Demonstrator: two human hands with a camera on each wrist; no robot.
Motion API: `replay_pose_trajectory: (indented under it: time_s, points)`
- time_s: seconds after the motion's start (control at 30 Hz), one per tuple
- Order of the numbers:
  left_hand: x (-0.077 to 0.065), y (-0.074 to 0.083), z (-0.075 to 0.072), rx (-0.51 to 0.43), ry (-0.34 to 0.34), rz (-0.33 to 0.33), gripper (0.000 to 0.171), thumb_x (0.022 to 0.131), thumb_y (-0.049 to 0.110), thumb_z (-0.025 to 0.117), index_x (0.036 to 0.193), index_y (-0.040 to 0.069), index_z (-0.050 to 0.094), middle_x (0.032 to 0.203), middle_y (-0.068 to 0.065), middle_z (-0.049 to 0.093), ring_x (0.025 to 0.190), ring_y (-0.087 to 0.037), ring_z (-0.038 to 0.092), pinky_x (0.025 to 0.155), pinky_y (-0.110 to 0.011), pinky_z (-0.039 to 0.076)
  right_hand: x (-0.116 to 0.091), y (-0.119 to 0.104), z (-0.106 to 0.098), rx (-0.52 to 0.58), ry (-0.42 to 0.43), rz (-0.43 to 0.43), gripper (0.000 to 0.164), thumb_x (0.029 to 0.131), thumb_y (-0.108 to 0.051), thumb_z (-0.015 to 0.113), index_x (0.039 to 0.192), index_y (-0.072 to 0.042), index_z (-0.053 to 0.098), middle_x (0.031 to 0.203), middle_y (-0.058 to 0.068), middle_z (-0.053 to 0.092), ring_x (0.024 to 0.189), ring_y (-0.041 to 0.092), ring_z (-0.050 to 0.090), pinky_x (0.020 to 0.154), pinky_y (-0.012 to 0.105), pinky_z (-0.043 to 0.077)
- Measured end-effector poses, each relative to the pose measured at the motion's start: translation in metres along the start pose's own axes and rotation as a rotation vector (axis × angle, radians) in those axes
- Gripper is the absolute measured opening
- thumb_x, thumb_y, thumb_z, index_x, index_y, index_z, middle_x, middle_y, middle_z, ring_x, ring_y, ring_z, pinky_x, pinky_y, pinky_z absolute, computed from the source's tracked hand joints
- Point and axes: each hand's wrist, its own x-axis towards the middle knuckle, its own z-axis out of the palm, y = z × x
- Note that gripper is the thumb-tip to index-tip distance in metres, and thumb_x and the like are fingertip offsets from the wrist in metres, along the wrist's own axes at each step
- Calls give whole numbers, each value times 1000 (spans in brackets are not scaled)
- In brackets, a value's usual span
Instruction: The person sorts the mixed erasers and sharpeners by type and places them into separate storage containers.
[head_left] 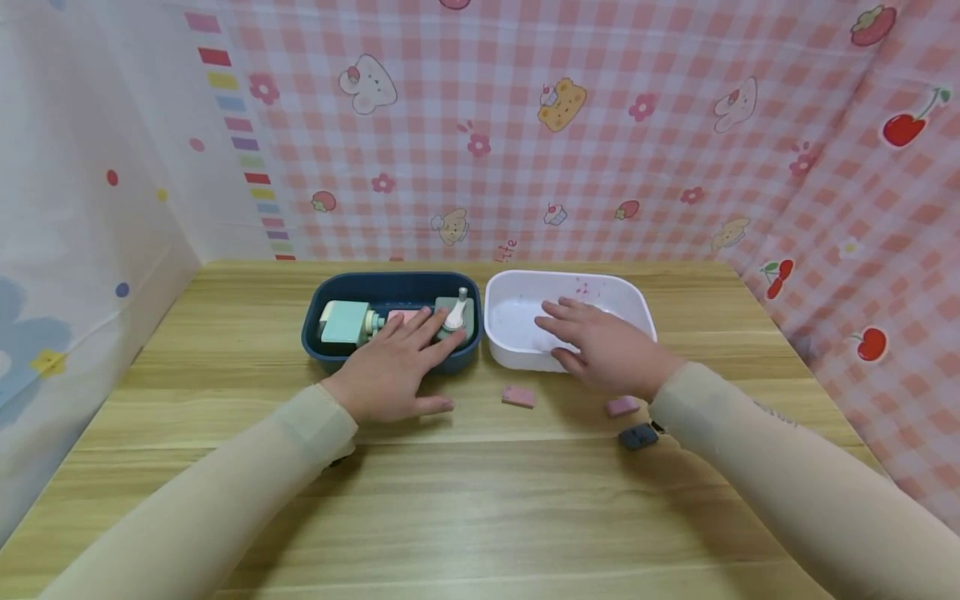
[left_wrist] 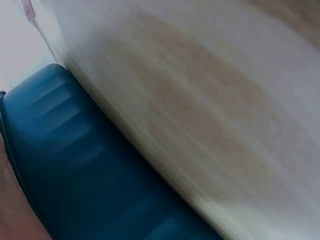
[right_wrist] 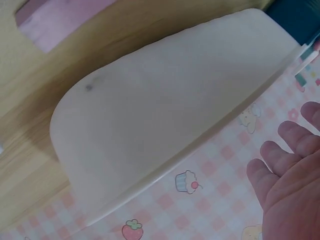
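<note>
My left hand is spread, palm down, over the front edge of a dark blue bin. Inside lie a mint-green square bottle with a pump neck and a grey-green bottle with a white pump top. Between them a pink item is partly hidden by the fingers. My right hand hovers over the front right of a white bin, fingers extended and holding nothing. In the right wrist view its straight fingers appear beside the white bin's wall.
On the wooden table, a small pink block lies in front of the white bin. Another pink block and a dark blue block are near the right wrist. A checked cloth hangs behind the table.
</note>
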Motion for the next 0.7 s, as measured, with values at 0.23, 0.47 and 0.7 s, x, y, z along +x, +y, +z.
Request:
replay_pose_trajectory:
  time_s: [0.23,0.47,0.7]
  points:
    - [0,0,1,3,15,5,98,93,76,60,170,27,23,178,-12,11,165,-37,15,132,-60,13,-5,-14,0,20,-17,0,54,103,-20,68,153,-7,55,162,17,49,152,40,44,124,56,36]
    - [0,0,2,9,-6,-6,100,92,78,58,170,29,20,179,-10,8,165,-36,12,133,-60,12,-10,-29,4,-17,25,-80,54,97,-14,75,149,-7,60,157,15,56,146,37,53,120,53,43]
    - [1,1,2,3,-2,-10,100,92,78,59,170,29,22,178,-11,9,165,-36,13,132,-60,13,-13,-42,13,-10,45,-168,52,97,-22,77,146,-9,64,152,13,61,142,30,59,116,48,49]
